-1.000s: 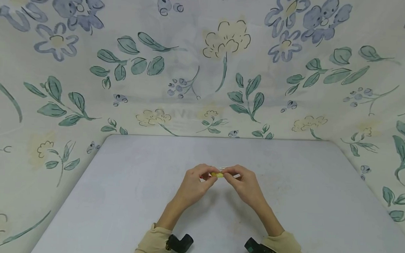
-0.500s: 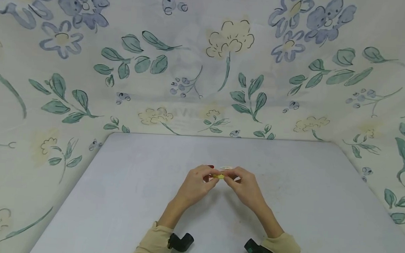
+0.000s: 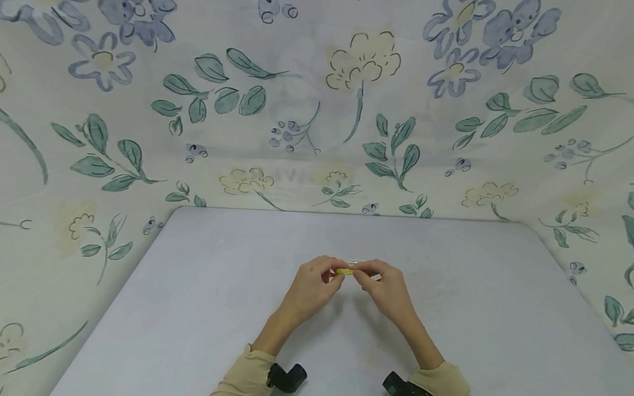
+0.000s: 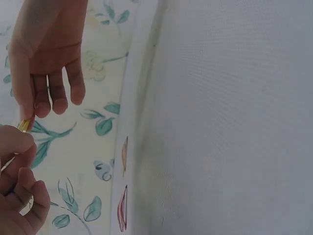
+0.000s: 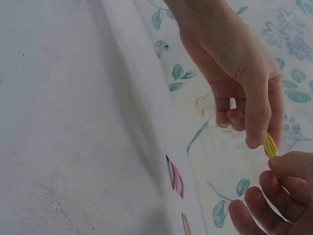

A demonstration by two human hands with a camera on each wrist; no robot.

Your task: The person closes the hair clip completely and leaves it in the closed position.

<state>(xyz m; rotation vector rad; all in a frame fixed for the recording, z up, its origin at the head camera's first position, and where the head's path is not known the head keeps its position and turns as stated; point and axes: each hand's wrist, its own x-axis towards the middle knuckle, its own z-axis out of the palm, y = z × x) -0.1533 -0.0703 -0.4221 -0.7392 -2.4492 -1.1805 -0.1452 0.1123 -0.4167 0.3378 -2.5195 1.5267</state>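
A small yellow snap hair clip [image 3: 345,272] is held between both hands above the middle of the table. My left hand [image 3: 310,285] pinches its left end between thumb and forefinger. Thumb and forefinger of my right hand [image 3: 386,286] pinch the other end. In the right wrist view the yellow clip [image 5: 270,146] shows dark slots along its face, while fingertips cover much of it in the left wrist view. Beyond the hands lie a red clip [image 4: 122,209] and a pale orange clip [image 4: 124,156]; the hands mostly hide the red one in the head view.
A white table [image 3: 230,247] spreads out beneath the hands. Floral cloth [image 3: 300,103] hangs behind it and along both sides. Each beige sleeve [image 3: 242,375] has a black camera mount [image 3: 288,378] at the wrist.
Both hands keep the yellow clip between them, with fingertips shifting slightly and the clip's visible shape changing. The red clip behind the left hand, seen half a second ago, is now mostly covered.
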